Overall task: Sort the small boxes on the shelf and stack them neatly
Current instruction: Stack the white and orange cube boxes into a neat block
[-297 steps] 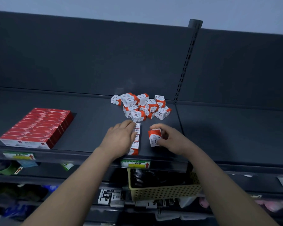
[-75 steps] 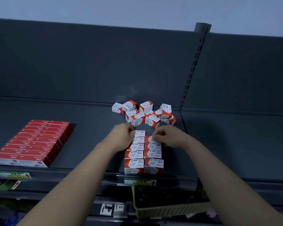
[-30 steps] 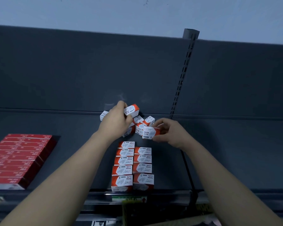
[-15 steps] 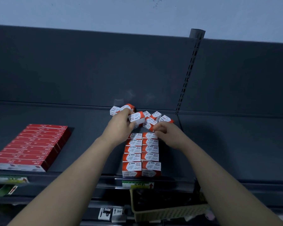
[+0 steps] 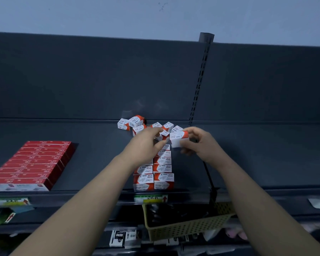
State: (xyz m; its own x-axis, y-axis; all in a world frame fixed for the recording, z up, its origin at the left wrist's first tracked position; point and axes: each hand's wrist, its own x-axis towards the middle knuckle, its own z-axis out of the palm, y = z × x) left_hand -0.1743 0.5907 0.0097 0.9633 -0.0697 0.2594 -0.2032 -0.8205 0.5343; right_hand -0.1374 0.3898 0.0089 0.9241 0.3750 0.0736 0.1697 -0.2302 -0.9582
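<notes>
Now the right hand (image 5: 199,145) has lifted a small white-and-orange cardboard box (image 5: 179,139) from the loose pile (image 5: 136,121) at the back of the dark metal shelf (image 5: 92,137). It pinches this box above the two neat rows (image 5: 163,177). The left hand (image 5: 143,145) seems to pinch a second box (image 5: 163,136), so both rows can grow.

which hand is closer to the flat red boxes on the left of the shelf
Left. The left hand is right of the flat red boxes; the right hand is farther right, beyond it.

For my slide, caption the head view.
Left hand grips one small box, right hand another box, over the back of two neat rows on the shelf.
</notes>
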